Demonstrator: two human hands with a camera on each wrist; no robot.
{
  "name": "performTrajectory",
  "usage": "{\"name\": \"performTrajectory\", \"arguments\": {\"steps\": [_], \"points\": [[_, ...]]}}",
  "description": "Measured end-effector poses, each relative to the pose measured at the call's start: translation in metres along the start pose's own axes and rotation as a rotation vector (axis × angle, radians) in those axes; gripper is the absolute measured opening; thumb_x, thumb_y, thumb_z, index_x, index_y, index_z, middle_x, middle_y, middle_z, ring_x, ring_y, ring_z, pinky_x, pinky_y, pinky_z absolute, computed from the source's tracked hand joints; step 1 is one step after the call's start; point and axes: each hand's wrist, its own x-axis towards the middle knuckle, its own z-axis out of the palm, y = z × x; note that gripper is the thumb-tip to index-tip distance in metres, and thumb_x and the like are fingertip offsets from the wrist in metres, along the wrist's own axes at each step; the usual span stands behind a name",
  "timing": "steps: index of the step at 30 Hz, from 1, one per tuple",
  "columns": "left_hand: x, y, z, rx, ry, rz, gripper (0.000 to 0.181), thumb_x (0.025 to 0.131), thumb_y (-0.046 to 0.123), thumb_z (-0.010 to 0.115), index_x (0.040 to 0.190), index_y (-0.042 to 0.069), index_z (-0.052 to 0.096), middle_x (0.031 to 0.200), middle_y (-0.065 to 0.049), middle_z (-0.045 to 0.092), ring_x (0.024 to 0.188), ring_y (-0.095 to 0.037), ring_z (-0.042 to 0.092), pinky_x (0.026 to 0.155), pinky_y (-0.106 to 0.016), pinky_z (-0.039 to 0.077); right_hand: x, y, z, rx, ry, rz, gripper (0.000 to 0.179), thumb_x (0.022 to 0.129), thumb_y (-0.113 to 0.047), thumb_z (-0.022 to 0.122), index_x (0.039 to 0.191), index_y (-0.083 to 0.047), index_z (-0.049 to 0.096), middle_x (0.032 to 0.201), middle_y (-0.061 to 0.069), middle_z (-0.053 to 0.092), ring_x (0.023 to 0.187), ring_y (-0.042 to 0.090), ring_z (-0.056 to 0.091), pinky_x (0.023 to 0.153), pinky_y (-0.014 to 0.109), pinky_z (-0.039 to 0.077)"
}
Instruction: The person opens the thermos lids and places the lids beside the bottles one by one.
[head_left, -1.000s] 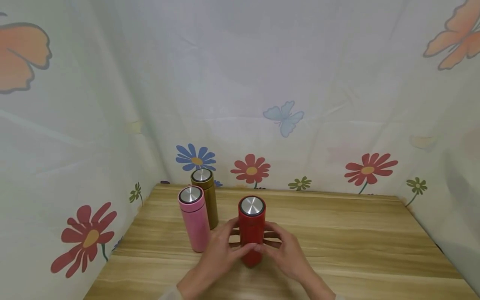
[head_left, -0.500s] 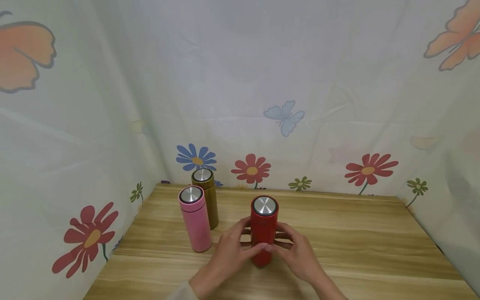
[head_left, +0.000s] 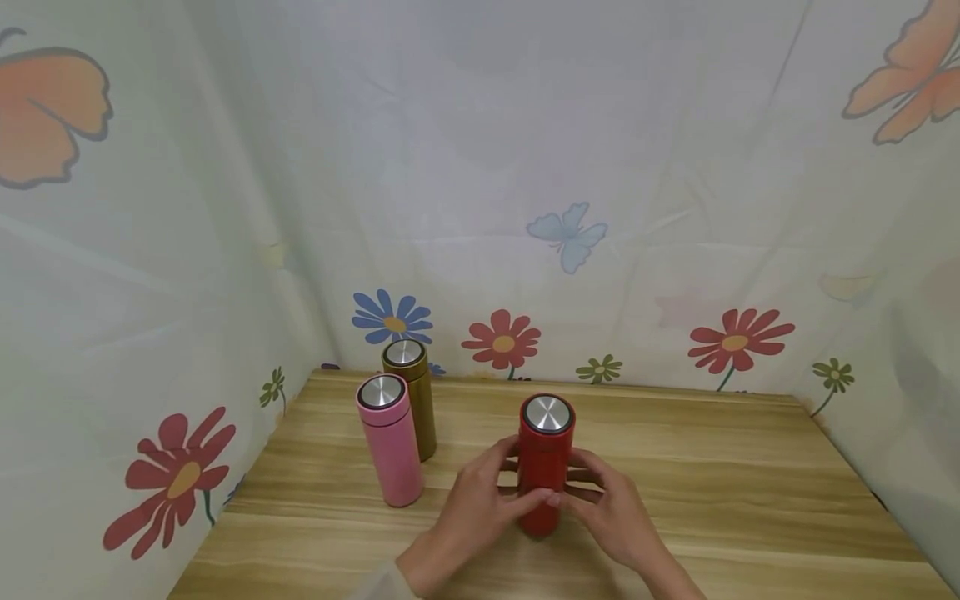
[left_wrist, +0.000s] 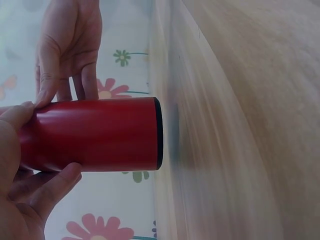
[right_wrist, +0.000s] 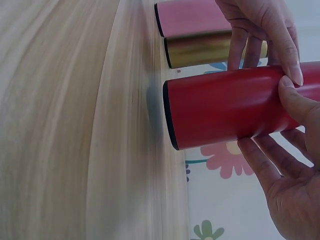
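A red thermos bottle [head_left: 546,460] with a black-ringed, shiny steel lid stands upright between my two hands. From its left side my left hand [head_left: 480,508] grips it, thumb across the front and fingers around the far side. My right hand [head_left: 613,510] holds the opposite side the same way, and the two thumb tips meet on the front. Both wrist views show the bottle's black base close over the wooden table, a dim reflection beneath it. To the left stand a pink thermos [head_left: 392,454] and, partly hidden behind it, a gold thermos [head_left: 423,408].
The wood-grain table [head_left: 712,467] reaches back to a pale curtain [head_left: 480,150] printed with flowers and butterflies. That curtain also closes in the left and right sides.
Both hands have carried the red thermos bottle to the right, away from the pink and gold ones, which stay where they were. The grip looks the same.
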Motion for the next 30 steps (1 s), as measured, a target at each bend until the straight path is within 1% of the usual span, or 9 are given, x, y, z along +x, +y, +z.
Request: {"name": "performTrajectory", "arguments": {"steps": [5,8,15,17,22,27,30], "points": [[0.002,-0.001,0.004,-0.002,-0.013,-0.007,0.074,0.088,0.051,0.078,0.151,0.029,0.047,0.136,0.003,0.066,0.115,-0.015,0.067,0.081,-0.025,0.061,-0.001,0.002,-0.004,-0.018,0.006,0.011,0.061,0.081,-0.018,0.088,0.137,-0.018,0.064,0.133,0.010,0.069,0.114,0.027,0.070,0.091,0.032,0.060],[0.003,-0.001,0.007,0.002,-0.017,-0.009,0.074,0.088,0.052,0.078,0.151,0.030,0.046,0.137,0.004,0.065,0.116,-0.014,0.067,0.081,-0.024,0.061,-0.001,0.003,-0.006,-0.017,0.007,0.007,0.061,0.081,-0.017,0.088,0.137,-0.017,0.064,0.133,0.011,0.069,0.115,0.027,0.070,0.091,0.033,0.060],[0.005,0.001,0.010,0.020,-0.019,-0.002,0.073,0.089,0.053,0.076,0.151,0.027,0.047,0.136,0.001,0.066,0.113,-0.014,0.068,0.079,-0.023,0.060,-0.002,0.005,-0.009,-0.008,0.002,0.017,0.059,0.083,-0.013,0.086,0.137,-0.015,0.063,0.135,0.014,0.067,0.116,0.029,0.069,0.091,0.032,0.060],[0.005,0.001,0.011,0.024,-0.023,0.000,0.073,0.089,0.053,0.076,0.151,0.026,0.047,0.136,0.001,0.066,0.112,-0.014,0.068,0.079,-0.024,0.061,-0.002,0.006,-0.010,-0.004,0.001,0.016,0.058,0.083,-0.012,0.086,0.137,-0.015,0.063,0.135,0.014,0.067,0.116,0.029,0.069,0.092,0.031,0.060],[0.007,-0.003,0.014,0.035,-0.017,0.009,0.071,0.090,0.052,0.076,0.150,0.026,0.048,0.135,0.001,0.066,0.111,-0.014,0.068,0.079,-0.027,0.062,0.000,0.009,-0.010,-0.004,-0.005,0.016,0.058,0.083,-0.013,0.086,0.136,-0.015,0.063,0.135,0.013,0.067,0.116,0.029,0.069,0.092,0.031,0.060],[0.007,-0.006,0.015,0.045,-0.004,0.017,0.071,0.090,0.052,0.076,0.149,0.024,0.049,0.133,0.000,0.067,0.111,-0.013,0.067,0.078,-0.026,0.062,0.003,0.012,-0.010,-0.002,-0.011,0.019,0.058,0.083,-0.013,0.086,0.136,-0.015,0.063,0.135,0.014,0.067,0.117,0.029,0.069,0.092,0.032,0.060],[0.007,-0.007,0.016,0.042,-0.007,0.008,0.072,0.090,0.052,0.076,0.150,0.025,0.048,0.134,0.001,0.067,0.111,-0.013,0.067,0.079,-0.025,0.061,0.004,0.013,-0.009,0.001,-0.010,0.020,0.058,0.083,-0.011,0.086,0.137,-0.014,0.063,0.136,0.015,0.067,0.116,0.030,0.069,0.091,0.031,0.060]]}}
